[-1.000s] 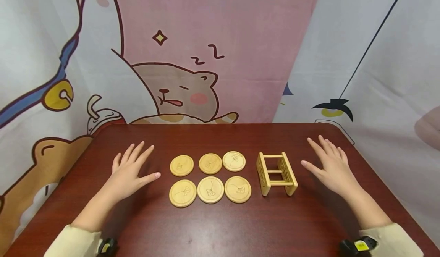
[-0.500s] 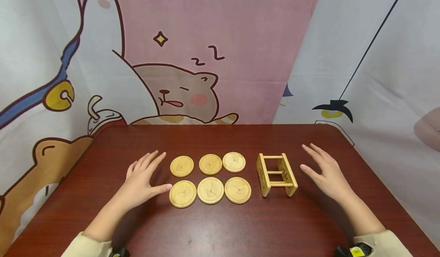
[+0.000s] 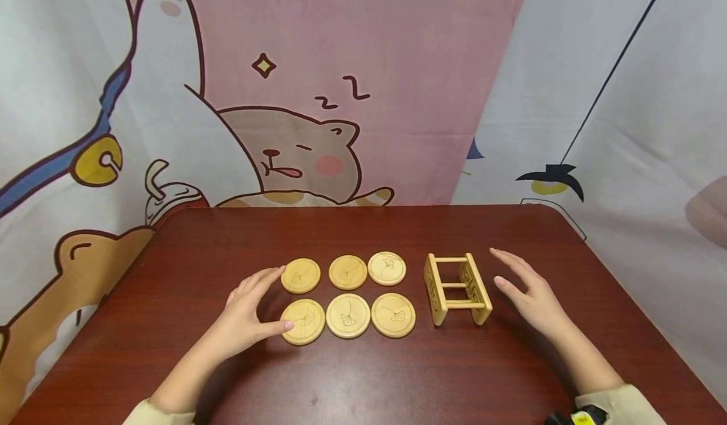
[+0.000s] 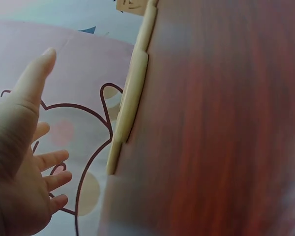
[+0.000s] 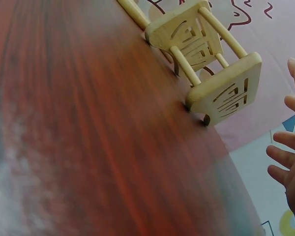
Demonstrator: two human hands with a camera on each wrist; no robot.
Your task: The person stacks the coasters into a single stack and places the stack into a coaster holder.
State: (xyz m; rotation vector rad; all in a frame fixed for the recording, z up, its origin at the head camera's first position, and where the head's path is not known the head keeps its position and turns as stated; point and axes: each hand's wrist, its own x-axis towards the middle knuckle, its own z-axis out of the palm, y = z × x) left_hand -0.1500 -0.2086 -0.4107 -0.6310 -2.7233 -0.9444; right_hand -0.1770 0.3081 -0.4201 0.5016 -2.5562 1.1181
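Note:
Round wooden coasters with engraved leaf sprays lie flat in two rows of three. My left hand [image 3: 241,321] is spread beside the left end of the rows. Its thumb overlaps the front left coaster [image 3: 307,327] in the head view, and an index fingertip is right at the edge of the back left coaster [image 3: 302,278]. In the left wrist view the coasters [image 4: 133,93] show edge-on. Right of them stands a wooden coaster holder [image 3: 436,293] with cut-out side panels and three rods. My right hand [image 3: 536,302], fingers loosely extended, is just right of the holder, apart from it.
Everything stands on a reddish-brown wooden table [image 3: 363,381]. Behind and at the sides hangs a printed cloth [image 3: 420,96] with cartoon animals. A black band [image 3: 591,415] is on the right wrist.
Both hands have moved inward and toward the near side: the left hand from beside the coasters up to their edges, the right hand closer to the holder. Coasters and holder have stayed put.

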